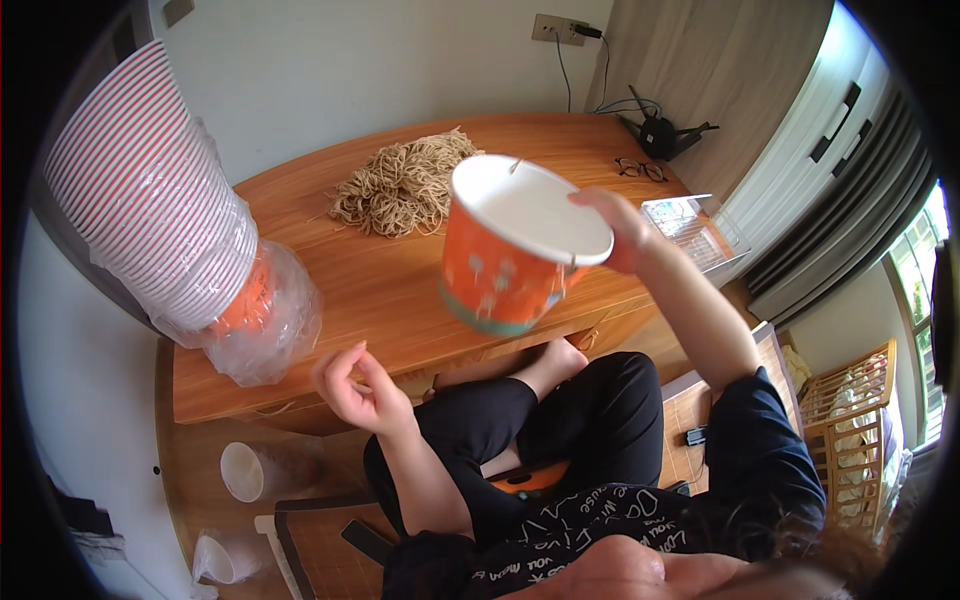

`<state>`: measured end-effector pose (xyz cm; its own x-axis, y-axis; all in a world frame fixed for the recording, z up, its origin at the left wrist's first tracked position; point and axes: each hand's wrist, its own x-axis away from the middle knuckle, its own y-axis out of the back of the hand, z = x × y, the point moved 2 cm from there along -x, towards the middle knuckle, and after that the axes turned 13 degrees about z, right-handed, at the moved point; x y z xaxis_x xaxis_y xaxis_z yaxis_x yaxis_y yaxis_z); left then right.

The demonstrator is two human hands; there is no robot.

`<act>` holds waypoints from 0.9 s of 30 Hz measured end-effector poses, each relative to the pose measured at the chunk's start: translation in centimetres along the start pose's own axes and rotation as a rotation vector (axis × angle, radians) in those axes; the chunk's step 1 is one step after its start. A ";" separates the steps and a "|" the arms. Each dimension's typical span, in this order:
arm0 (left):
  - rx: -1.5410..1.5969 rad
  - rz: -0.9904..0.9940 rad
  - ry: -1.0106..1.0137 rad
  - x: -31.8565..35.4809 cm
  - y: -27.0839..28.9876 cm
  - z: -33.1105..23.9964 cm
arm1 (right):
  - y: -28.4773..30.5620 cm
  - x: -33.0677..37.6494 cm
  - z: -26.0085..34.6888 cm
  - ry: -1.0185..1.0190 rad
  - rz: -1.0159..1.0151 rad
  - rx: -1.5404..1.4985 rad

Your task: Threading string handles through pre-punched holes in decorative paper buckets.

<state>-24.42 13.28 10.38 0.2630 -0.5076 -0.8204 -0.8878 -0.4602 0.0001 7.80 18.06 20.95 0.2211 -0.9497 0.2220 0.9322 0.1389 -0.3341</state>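
Observation:
My right hand [618, 228] grips the rim of a large orange paper bucket [505, 265] with a white inside and a green band at its base. The bucket is held tilted above the wooden desk, its mouth turned up toward me. Short bits of tan cord show at two spots on its rim. Over my lap, near the desk's front edge, my left hand [362, 392] is loosely curled with fingers apart and nothing visible in it. A tangled heap of tan cord [405, 185] lies on the desk behind the bucket.
A tall stack of nested paper buckets [160, 190] in clear plastic leans at the desk's left end. Glasses [640, 170], a black router [660, 135] and a clear plastic box [690, 225] sit at the right. White containers [242, 472] stand on the floor at left.

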 end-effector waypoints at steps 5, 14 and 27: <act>-0.040 -0.062 0.057 -0.4 1.2 1.3 | 7.8 -3.7 7.2 0.103 -0.141 0.144; 0.082 -0.050 0.210 -0.4 0.9 3.6 | 20.1 -7.7 11.9 0.084 -0.656 0.289; 0.124 -0.052 0.261 -0.3 1.6 5.0 | 18.7 -10.6 8.1 0.140 -0.736 0.019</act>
<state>-27.82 16.28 7.76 0.3835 -0.6634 -0.6424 -0.9056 -0.4065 -0.1208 25.20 32.97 19.73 -0.4988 -0.8259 0.2629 0.8304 -0.5423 -0.1281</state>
